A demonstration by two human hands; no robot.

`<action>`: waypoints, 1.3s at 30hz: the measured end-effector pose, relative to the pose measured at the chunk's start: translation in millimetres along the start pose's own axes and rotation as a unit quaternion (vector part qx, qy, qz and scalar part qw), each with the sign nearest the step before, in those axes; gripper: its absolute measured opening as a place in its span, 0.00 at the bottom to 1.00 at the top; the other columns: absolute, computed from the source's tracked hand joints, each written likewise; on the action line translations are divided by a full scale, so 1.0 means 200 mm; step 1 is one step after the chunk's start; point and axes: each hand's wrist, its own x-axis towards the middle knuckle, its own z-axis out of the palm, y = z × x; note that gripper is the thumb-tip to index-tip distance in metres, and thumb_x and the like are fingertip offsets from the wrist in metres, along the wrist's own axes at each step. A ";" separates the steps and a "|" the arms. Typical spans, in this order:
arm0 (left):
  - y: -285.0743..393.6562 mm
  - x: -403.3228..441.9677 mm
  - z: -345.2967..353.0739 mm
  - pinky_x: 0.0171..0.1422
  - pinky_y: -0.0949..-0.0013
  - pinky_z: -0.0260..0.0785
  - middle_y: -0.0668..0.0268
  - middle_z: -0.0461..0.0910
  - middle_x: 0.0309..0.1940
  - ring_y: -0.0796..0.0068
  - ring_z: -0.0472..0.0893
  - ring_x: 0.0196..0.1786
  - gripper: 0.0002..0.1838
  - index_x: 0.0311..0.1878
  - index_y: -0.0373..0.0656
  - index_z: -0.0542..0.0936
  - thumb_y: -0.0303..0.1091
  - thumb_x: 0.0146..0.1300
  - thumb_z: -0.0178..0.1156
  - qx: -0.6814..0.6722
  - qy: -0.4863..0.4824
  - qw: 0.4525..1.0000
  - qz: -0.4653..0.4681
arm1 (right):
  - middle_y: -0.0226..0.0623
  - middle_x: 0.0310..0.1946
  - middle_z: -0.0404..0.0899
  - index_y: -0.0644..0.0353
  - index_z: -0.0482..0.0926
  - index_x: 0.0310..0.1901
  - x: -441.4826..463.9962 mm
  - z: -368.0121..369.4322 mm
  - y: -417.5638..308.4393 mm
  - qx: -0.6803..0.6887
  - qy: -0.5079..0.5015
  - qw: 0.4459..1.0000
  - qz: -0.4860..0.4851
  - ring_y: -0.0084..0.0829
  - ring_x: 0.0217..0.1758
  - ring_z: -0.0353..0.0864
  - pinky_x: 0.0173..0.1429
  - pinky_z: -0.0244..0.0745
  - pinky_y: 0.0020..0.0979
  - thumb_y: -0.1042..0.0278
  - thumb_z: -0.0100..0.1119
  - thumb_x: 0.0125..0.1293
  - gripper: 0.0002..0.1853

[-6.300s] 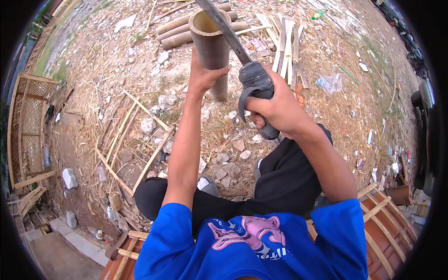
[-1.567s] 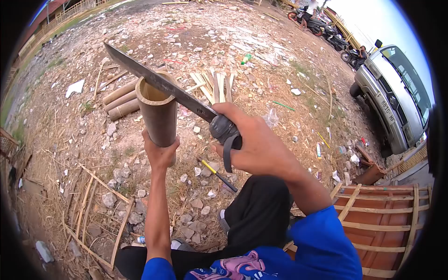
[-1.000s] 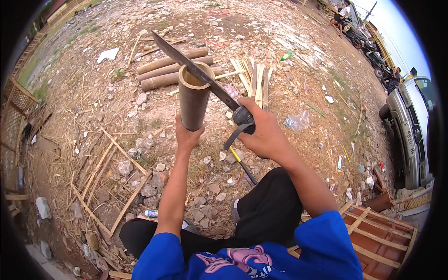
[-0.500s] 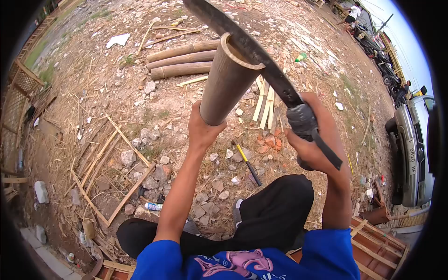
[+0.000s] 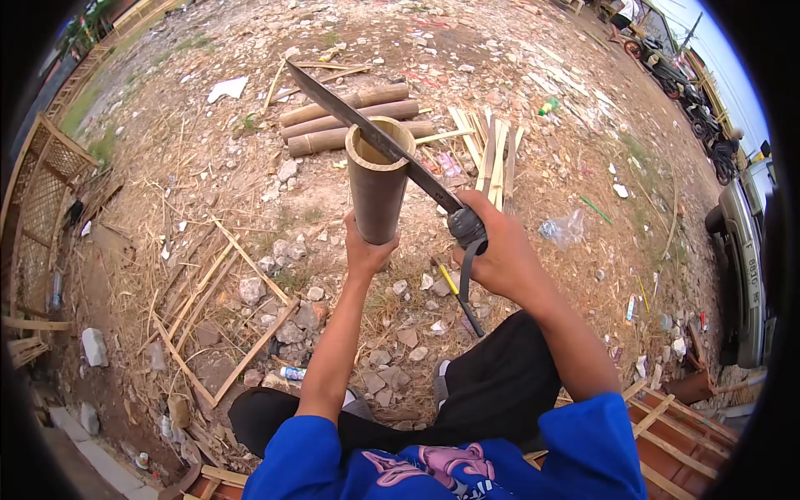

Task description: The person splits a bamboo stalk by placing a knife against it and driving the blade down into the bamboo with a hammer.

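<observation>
My left hand (image 5: 367, 252) is wrapped round the lower part of a hollow bamboo tube (image 5: 377, 204), held nearly upright with its open end up. In my right hand (image 5: 504, 257) is a machete (image 5: 333, 103), gripped by its dark wrapped handle, a black strap hanging from it. The blade lies slantwise across the tube's rim, its tip pointing up and left. Whether the edge has bitten into the rim, I cannot tell. Below the hands, a tool with a yellow and black handle (image 5: 456, 293) lies on the ground.
Several bamboo lengths (image 5: 367, 112) lie ahead, beside split bamboo strips (image 5: 500, 162). A wooden frame (image 5: 260, 350) rests on the rubble at left, near a spray can (image 5: 293, 372). Motorbikes (image 5: 671, 79) and a vehicle (image 5: 744, 258) stand at right. Wooden slats (image 5: 667, 442) are behind my right side.
Both hands have come lower in view, and the tube now stands more upright with its hollow showing. The machete has moved down and left, still across the rim.
</observation>
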 end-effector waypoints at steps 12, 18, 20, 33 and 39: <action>0.01 -0.07 0.06 0.56 0.60 0.75 0.57 0.80 0.49 0.64 0.83 0.51 0.44 0.64 0.41 0.64 0.32 0.45 0.78 -0.063 -0.006 0.998 0.012 | 0.49 0.33 0.83 0.56 0.69 0.62 -0.10 -0.05 0.08 -0.033 -0.001 0.999 -0.020 0.54 0.39 0.85 0.45 0.79 0.44 0.74 0.68 0.54 0.32; 0.07 -0.08 0.07 0.58 0.60 0.74 0.55 0.80 0.50 0.62 0.82 0.51 0.44 0.63 0.41 0.64 0.32 0.44 0.80 -0.015 0.006 1.000 0.003 | 0.53 0.35 0.83 0.56 0.69 0.63 -0.12 -0.15 0.03 -0.029 -0.042 0.999 0.016 0.55 0.42 0.85 0.47 0.78 0.46 0.77 0.65 0.53 0.33; 0.08 -0.08 0.08 0.57 0.60 0.75 0.55 0.80 0.50 0.62 0.82 0.51 0.44 0.63 0.41 0.64 0.33 0.44 0.80 -0.014 0.001 1.000 0.001 | 0.54 0.35 0.83 0.56 0.68 0.64 -0.13 -0.14 0.06 -0.040 -0.038 0.998 0.004 0.56 0.42 0.85 0.47 0.78 0.47 0.77 0.64 0.53 0.34; 0.07 -0.09 0.13 0.56 0.58 0.74 0.57 0.80 0.48 0.61 0.82 0.50 0.43 0.63 0.42 0.67 0.33 0.43 0.78 -0.032 -0.043 0.998 0.020 | 0.32 0.37 0.80 0.61 0.75 0.56 -0.34 -0.06 0.13 0.257 -0.059 0.958 0.111 0.22 0.32 0.77 0.38 0.74 0.29 0.69 0.71 0.55 0.26; -0.09 -0.15 0.17 0.61 0.59 0.72 0.56 0.77 0.54 0.62 0.80 0.56 0.47 0.67 0.43 0.65 0.34 0.44 0.79 -0.031 -0.028 0.999 0.031 | 0.33 0.36 0.79 0.61 0.76 0.51 -0.42 -0.02 0.11 0.258 -0.049 0.954 0.147 0.22 0.31 0.76 0.41 0.74 0.28 0.69 0.70 0.53 0.23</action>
